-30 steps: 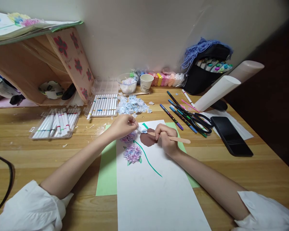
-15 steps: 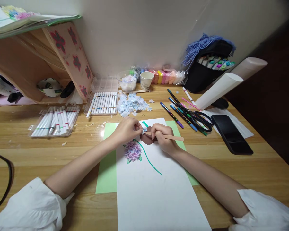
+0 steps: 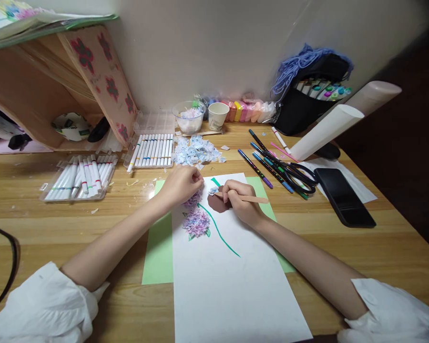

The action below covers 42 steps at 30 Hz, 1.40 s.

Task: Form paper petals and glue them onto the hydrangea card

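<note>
My right hand [image 3: 243, 202] is closed around a flat wooden craft stick [image 3: 255, 199]. The stick's tip touches a small clump of pale blue paper scraps [image 3: 213, 190] on a brown rounded patch [image 3: 218, 205]. That patch lies near the top of a white sheet of paper [image 3: 236, 295]. To its left, my left hand [image 3: 184, 186] is held with its fingers pinched together; whether they hold anything is hidden. Under and below that hand are purple textured flowers [image 3: 196, 224], the upper one partly covered. A green curved line [image 3: 218, 231] runs down the sheet.
Behind the sheet lies a pile of blue paper scraps [image 3: 196, 151], with a clear bowl [image 3: 188, 119] and paper cup [image 3: 218, 116] beyond. Marker cases [image 3: 79, 178] stand left. Pens, scissors [image 3: 303, 176] and a phone [image 3: 344, 197] lie right. Green paper [image 3: 157, 257] sits underneath.
My left hand has drawn back up and left from the blue scraps, which stay on the brown patch. The right hand keeps the stick there, shifted slightly left.
</note>
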{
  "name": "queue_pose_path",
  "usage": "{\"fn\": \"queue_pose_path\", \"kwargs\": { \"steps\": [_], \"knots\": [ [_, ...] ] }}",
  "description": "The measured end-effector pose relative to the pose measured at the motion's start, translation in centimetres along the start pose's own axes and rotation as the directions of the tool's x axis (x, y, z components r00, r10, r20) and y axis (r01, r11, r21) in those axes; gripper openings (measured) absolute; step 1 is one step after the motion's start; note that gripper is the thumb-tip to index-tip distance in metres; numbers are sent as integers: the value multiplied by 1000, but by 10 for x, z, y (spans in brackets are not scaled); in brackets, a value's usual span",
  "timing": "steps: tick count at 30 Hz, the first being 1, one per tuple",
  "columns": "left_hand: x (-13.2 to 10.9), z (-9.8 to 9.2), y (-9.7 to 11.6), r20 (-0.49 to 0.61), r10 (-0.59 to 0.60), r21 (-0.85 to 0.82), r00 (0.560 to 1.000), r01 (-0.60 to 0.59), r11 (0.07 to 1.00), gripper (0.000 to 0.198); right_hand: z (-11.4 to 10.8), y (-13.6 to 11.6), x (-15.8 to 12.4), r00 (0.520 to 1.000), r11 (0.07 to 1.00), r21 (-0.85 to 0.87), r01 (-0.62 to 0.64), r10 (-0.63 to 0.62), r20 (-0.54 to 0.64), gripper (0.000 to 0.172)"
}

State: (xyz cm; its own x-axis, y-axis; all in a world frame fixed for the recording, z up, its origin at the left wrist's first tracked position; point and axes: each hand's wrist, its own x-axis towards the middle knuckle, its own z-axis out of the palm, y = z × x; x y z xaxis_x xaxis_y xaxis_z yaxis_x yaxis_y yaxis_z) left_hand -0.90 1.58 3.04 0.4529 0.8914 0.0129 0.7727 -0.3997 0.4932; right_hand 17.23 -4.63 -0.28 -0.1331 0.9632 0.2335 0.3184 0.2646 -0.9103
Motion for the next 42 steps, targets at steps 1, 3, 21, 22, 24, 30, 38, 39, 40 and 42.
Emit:
{"fn": "queue_pose_path", "kwargs": {
  "steps": [1,3,21,22,24,30,38,39,40,42],
  "knots": [
    [1,-1,-1,10,-14,21,1000,13,1000,14,0,0,0,1000,1000,5,-5,5,0,25],
    [1,-3,-3,41,-34,50,999,32,998,14,1,1,0,1000,1000,12,-14,14,-3,25],
    [2,1,-9,61,-45,24,997,43,999,20,2,0,1,999,1000,19,-18,19,-42,24],
    [3,0,-10,62,-33,7,998,33,999,20,2,-1,1,999,1000,24,-7,8,-49,24],
    [4,-3,-14,56,-4,-19,998,5,1000,20,1,-2,1,998,1000,30,6,-5,-57,25],
    [19,-13,-35,-224,9,118,975,18,993,18,2,-3,1,997,995,90,32,-26,-75,24],
    [38,-1,-37,-265,25,141,964,13,990,11,2,-2,1,995,994,96,47,-38,-97,23],
    [39,0,-36,-263,28,138,964,9,990,10,2,-2,1,995,994,98,47,-38,-96,23],
    [39,-1,-36,-260,32,136,965,3,991,10,2,-2,1,995,994,101,46,-37,-94,23],
    [38,-2,-35,-258,38,135,965,-2,991,10,1,-3,1,995,993,105,46,-36,-93,23]
  ]
}}
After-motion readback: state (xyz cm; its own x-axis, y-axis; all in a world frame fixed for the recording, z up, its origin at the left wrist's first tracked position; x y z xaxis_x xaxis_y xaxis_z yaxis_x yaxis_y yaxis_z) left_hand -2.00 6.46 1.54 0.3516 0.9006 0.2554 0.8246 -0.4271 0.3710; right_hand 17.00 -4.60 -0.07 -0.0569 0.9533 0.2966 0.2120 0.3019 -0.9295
